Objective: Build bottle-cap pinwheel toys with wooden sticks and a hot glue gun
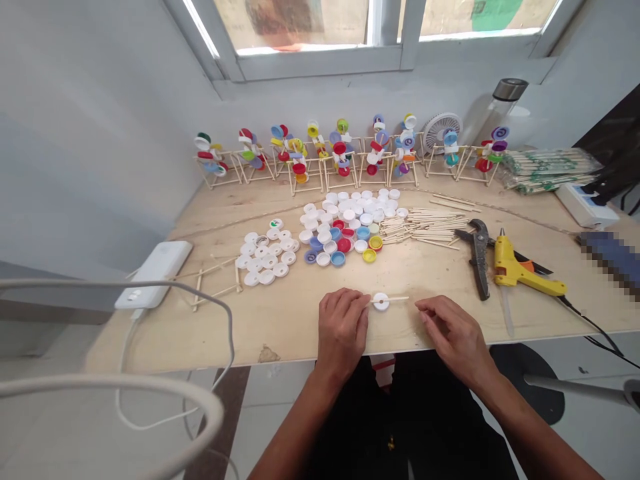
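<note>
At the table's front edge, my left hand (344,327) has its fingers closed on the left end of a thin wooden stick (400,299). The stick lies across a white bottle cap (381,307) with a hole in its middle. My right hand (453,337) is just right of the stick's free end, apart from it. Its fingers are loosely bent, with a small gap at the thumb and no object visible in them. Beyond the hands lie a heap of white and coloured caps (343,245) and a group of white caps with holes (267,260).
Loose sticks (435,225) lie right of the caps. Pliers-like cutters (480,260) and a yellow glue gun (507,267) are at the right. Cap-and-stick wheels on frames (343,163) line the back. A white power bank (155,273) and stick frame (199,290) are left.
</note>
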`<state>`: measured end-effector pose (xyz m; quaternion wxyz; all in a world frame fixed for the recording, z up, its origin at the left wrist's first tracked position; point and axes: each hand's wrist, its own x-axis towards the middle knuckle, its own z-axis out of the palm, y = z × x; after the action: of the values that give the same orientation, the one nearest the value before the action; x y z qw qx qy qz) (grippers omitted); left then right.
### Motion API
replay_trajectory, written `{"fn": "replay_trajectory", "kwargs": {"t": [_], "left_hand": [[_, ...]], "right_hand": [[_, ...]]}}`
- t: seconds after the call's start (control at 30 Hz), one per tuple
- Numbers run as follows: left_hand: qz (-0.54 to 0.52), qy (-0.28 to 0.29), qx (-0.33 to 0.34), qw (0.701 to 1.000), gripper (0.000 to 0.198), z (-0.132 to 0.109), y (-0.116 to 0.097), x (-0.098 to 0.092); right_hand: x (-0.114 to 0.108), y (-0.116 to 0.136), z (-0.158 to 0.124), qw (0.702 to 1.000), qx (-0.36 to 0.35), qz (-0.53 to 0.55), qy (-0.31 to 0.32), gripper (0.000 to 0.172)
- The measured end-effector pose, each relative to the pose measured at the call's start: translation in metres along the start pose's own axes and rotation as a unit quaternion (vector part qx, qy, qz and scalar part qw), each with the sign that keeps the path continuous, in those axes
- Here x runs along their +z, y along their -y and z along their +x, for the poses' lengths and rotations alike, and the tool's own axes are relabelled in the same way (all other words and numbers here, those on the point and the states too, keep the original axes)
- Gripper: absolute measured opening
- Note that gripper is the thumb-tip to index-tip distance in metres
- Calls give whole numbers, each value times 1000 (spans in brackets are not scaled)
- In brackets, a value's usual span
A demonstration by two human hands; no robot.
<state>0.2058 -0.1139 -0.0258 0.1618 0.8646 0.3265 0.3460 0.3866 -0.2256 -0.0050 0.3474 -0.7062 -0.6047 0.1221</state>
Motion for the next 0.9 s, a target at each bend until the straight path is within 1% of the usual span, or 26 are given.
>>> {"fn": "replay_trajectory", "kwargs": {"t": [0.13,0.37,0.43,0.5,0.57,0.63,0.7,0.77,0.9], "left_hand": [[8,-8,-15,1000,19,-3,-1,0],[-11,-10,-52,999,19,-16,-19,-4],[-12,-12,-63,998,19,-17,-20,-6],[-5,-8,-60,998,19,-14,-19,-8],[12,16,-34,999,22,-10,-17,-9],[42,57,-3,998,28,-7,-16,-8],[76,89,14,993,34,-8,-16,-6],[102,104,19,989,39,-12,-16,-2],[135,113,27,984,45,-19,-16,3]], "right_hand": [[8,7,-6,999,-12,21,-24,15],[20,13,-7,999,-54,4,-1,19],[22,14,-6,998,-62,-6,3,20],[24,15,-5,998,-67,-17,4,20],[25,16,-5,997,-73,-25,-1,20],[27,16,-5,997,-77,-28,-8,20],[28,16,-5,997,-77,-29,-10,21],[30,14,-6,996,-81,-29,-14,20],[33,10,-7,995,-96,-30,-25,18]]}}
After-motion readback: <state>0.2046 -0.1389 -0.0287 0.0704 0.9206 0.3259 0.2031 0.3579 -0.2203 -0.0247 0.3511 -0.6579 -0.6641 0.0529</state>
